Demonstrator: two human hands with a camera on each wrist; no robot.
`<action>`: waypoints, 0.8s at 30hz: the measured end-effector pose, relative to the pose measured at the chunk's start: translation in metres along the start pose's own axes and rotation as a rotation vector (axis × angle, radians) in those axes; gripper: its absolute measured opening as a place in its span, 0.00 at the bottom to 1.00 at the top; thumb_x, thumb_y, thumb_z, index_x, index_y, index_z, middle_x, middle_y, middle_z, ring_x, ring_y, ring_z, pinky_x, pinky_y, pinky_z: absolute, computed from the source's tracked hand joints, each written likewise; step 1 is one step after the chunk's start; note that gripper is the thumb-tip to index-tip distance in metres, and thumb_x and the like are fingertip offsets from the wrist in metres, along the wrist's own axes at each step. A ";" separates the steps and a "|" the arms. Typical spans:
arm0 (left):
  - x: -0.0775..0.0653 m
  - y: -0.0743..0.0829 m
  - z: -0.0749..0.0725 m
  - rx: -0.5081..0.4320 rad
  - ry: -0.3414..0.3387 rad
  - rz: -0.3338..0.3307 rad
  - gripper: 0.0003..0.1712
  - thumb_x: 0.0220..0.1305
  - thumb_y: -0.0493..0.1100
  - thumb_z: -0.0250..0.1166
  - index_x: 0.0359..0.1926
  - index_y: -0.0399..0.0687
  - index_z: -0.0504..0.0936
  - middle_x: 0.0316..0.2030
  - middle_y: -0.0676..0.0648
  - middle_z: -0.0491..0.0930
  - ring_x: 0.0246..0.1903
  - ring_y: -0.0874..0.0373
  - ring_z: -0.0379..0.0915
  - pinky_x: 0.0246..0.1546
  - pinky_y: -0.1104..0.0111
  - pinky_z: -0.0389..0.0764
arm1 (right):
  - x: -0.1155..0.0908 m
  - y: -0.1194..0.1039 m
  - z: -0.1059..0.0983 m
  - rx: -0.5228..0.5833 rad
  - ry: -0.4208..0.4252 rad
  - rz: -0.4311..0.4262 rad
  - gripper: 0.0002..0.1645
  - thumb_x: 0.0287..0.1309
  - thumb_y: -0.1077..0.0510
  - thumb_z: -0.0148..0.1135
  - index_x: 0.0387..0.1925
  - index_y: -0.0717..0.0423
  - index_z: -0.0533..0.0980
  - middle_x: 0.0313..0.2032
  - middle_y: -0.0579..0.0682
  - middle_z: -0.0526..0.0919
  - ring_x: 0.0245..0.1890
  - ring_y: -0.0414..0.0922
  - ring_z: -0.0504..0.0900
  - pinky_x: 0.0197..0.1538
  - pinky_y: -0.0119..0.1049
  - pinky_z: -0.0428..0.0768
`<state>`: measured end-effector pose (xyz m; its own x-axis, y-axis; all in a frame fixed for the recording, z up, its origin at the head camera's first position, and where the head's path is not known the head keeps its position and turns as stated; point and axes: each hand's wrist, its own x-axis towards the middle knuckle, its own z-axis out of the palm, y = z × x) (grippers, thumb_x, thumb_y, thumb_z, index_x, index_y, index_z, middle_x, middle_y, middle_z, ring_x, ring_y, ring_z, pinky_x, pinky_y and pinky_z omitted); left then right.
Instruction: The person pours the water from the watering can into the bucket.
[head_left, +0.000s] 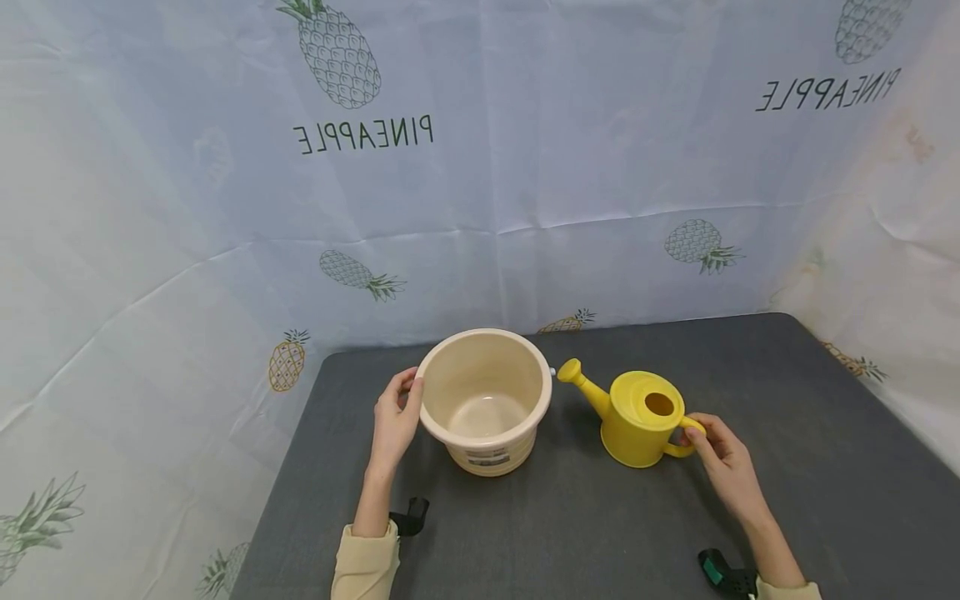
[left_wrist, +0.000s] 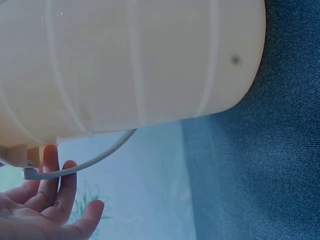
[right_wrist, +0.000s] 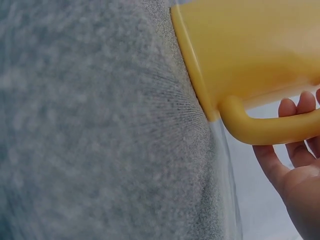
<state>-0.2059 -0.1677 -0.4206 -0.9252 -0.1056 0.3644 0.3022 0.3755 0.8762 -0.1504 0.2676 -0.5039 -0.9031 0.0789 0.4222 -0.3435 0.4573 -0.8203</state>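
Observation:
A cream plastic bucket stands upright on the dark table, its inside visible from above. My left hand holds its rim at the left side. In the left wrist view, the fingers reach under the rim beside a thin grey bail handle; the thumb is mostly hidden there. To the right stands a yellow watering can, its spout pointing left toward the bucket. My right hand grips the can's handle, with fingers passing through the loop. The can's base rests on the table.
The dark grey cloth-covered table runs back to a white curtain printed with pineapples. The curtain also hangs along the left and right sides. A narrow gap separates the spout from the bucket. Both wrists wear black straps.

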 end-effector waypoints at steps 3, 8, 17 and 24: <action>0.000 0.000 0.000 0.002 -0.002 -0.001 0.20 0.64 0.46 0.53 0.53 0.39 0.72 0.38 0.42 0.76 0.40 0.54 0.72 0.40 0.61 0.72 | 0.000 0.001 0.001 -0.015 0.008 0.003 0.10 0.62 0.63 0.47 0.44 0.59 0.69 0.29 0.52 0.74 0.30 0.42 0.72 0.32 0.26 0.71; 0.000 -0.001 0.000 0.001 -0.005 -0.012 0.21 0.64 0.47 0.53 0.52 0.39 0.72 0.39 0.43 0.76 0.39 0.51 0.74 0.33 0.65 0.75 | 0.000 0.003 0.002 -0.033 0.022 0.005 0.10 0.62 0.62 0.47 0.44 0.58 0.70 0.29 0.51 0.74 0.30 0.41 0.72 0.32 0.26 0.70; 0.000 -0.001 0.000 -0.015 -0.020 -0.024 0.21 0.64 0.48 0.52 0.53 0.40 0.71 0.39 0.42 0.75 0.38 0.49 0.75 0.31 0.67 0.76 | -0.001 -0.004 0.009 0.047 0.086 0.091 0.12 0.63 0.61 0.46 0.44 0.64 0.68 0.31 0.54 0.73 0.31 0.38 0.72 0.34 0.23 0.72; 0.001 -0.001 0.000 -0.019 -0.021 -0.023 0.22 0.64 0.49 0.52 0.53 0.40 0.71 0.40 0.42 0.75 0.37 0.48 0.74 0.31 0.68 0.76 | 0.000 -0.007 0.020 0.128 0.165 0.137 0.12 0.62 0.62 0.46 0.44 0.67 0.67 0.30 0.53 0.71 0.30 0.41 0.70 0.33 0.24 0.71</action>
<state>-0.2068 -0.1687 -0.4214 -0.9365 -0.0941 0.3377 0.2852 0.3558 0.8900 -0.1527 0.2469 -0.5059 -0.8928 0.2805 0.3524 -0.2602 0.3174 -0.9119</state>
